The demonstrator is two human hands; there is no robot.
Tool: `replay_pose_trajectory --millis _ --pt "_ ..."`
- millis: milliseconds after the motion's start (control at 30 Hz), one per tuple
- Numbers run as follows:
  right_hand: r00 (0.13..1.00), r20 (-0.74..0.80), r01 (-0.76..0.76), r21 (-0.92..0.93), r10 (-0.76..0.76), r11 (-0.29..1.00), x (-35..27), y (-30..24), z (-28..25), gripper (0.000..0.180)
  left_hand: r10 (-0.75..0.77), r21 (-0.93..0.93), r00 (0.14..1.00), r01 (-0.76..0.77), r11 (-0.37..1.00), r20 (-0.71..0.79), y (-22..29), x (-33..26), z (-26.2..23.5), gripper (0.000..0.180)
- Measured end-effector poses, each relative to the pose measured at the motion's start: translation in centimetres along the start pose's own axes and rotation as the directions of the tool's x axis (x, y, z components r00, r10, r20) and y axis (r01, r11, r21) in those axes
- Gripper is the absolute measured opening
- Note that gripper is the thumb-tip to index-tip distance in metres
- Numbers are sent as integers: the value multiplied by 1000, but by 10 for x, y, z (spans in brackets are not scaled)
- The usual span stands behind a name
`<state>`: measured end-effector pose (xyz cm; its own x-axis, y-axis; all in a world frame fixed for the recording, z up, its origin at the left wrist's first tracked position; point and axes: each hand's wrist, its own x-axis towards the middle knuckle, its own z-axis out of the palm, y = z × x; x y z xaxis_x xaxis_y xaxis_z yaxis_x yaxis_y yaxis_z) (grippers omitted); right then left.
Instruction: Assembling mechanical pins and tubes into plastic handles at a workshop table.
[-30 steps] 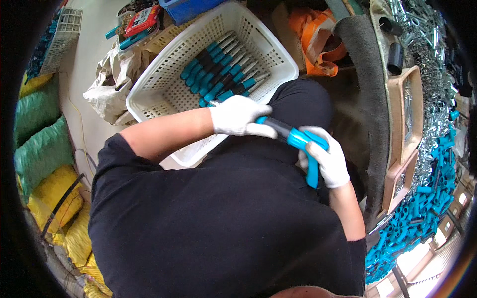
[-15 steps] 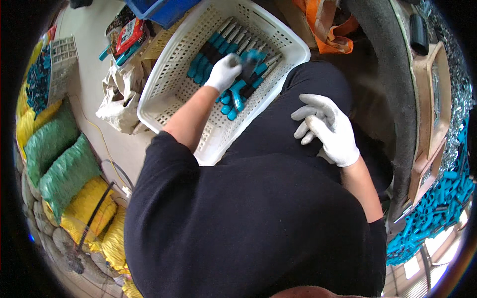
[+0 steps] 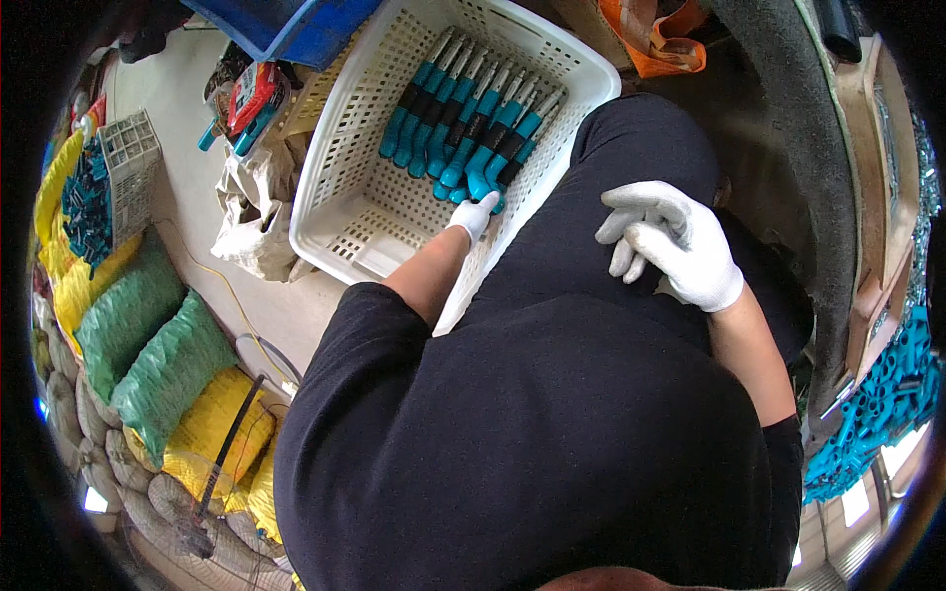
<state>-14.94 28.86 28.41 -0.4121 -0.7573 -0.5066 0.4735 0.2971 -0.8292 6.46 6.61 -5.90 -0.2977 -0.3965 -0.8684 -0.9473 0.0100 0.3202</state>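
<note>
Several tools (image 3: 431, 108) with curved teal handles, black bands and slim silver metal ends lie side by side in a white slotted plastic basket (image 3: 340, 128). Their exact kind is not clear. My left hand (image 3: 475, 217), in a white glove, is low at the handle ends of the row's right side. Its thumb and fingers close against a teal handle end there, though part of the grip is hidden. My right hand (image 3: 675, 241), also gloved in white, hovers over my right thigh with loosely bent fingers apart and nothing in them.
A blue bin (image 3: 305, 39) borders the basket's far left. Left of it stand a white bag (image 3: 251, 212) and a crate (image 3: 130, 158) of teal parts, with green sacks (image 3: 177, 369) nearer me. Orange straps (image 3: 660, 44) lie far right; a teal parts pile (image 3: 877, 414) is at right.
My left hand has moved from the middle of the tools down to their handle ends. The tools now lie in a neater row. My right hand keeps its loose pose.
</note>
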Motion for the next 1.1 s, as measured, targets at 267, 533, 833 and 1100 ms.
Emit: replay_pose_trajectory --millis 267,533,833,1100 --pt "1000 10 -30 46 29 999 2 4 -2 30 -180 -375 983 185 909 48 30 -11 2 70" --pt "999 22 -36 97 34 995 -1 -11 -6 30 133 -229 991 -121 966 36 30 -6 -30 38" --pt "964 -114 165 -456 -241 874 -33 -11 8 28 628 -419 779 -567 709 8 212 -137 -67 26" --pt "736 -165 99 -933 -657 346 -144 -148 -71 23 983 -100 -114 -987 -129 -146 393 -328 -49 17"
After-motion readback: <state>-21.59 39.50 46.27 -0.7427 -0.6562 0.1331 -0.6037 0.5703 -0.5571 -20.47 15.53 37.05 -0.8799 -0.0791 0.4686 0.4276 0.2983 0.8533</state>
